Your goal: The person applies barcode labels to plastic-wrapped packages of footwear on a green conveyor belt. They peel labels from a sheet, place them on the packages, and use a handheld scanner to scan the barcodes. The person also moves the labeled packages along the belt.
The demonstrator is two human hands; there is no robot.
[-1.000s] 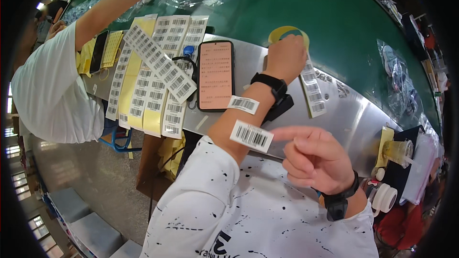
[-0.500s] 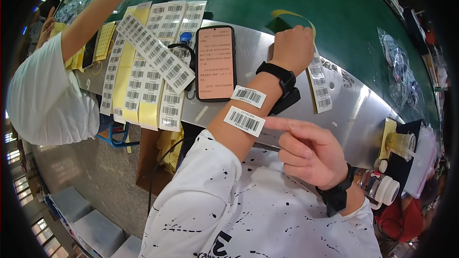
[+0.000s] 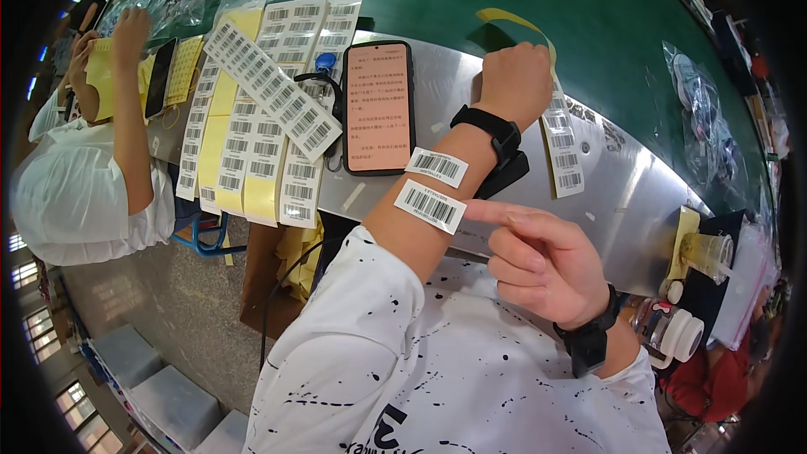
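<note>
My left hand (image 3: 517, 84) is closed in a fist over the table's metal edge strip. It grips a strip of barcode labels (image 3: 561, 155), whose yellow backing curls above the knuckles while its white labelled end hangs beside the wrist. Two loose barcode labels lie on my left forearm: an upper one (image 3: 436, 168) near the black wristband and a lower one (image 3: 429, 208) nearer the elbow. My right hand (image 3: 551, 265) has its index finger stretched out, the tip touching the right edge of the lower label. Its other fingers are curled in, with nothing visible inside them.
A phone (image 3: 377, 109) with a lit text page lies left of my forearm. Beside it spread overlapping label sheets (image 3: 273, 88). A co-worker (image 3: 84, 185) in white sits at the left. At the right stand a drink cup (image 3: 704, 255) and a white-lidded bottle (image 3: 672, 332).
The co-worker's outstretched arm has drawn back from the table toward a yellow sheet. My two hands and the labels on my forearm stay almost still.
</note>
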